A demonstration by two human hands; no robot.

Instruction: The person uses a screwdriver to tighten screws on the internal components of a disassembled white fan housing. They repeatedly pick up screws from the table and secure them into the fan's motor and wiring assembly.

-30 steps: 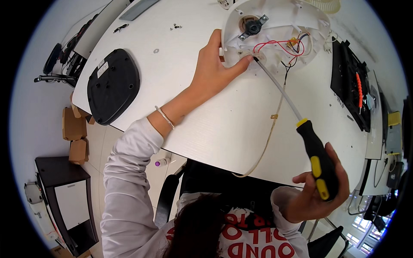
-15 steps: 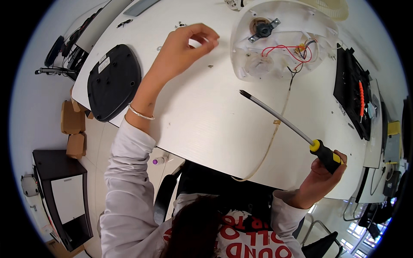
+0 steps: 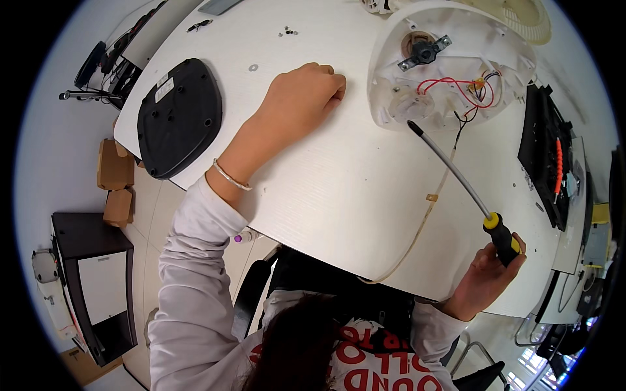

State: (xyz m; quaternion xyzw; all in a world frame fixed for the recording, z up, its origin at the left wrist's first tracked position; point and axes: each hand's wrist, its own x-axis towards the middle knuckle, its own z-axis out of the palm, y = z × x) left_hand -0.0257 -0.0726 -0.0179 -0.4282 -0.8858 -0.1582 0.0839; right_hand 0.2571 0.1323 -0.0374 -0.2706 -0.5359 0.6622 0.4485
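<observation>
**Seemingly opened up, apparently wired inside**

Holds screwdriver (image 3: pixel 499 234) by its handle in right grip (image 3: pixel 486 277), above near side of surface (image 3: pixel 313 195), pointing at white housing (image 3: pixel 456 62) on far right, perhaps touching. Has open room left of pale cable (image 3: pixel 432 197). Curls left grip (image 3: pixel 306 101) beyond, with fingers tucked; cannot tell on what. Apparently done with freeing black base plate (image 3: pixel 182 117) and loose screws (image 3: pixel 287 31); seemingly yet to detach red wires (image 3: pixel 448 79).
</observation>
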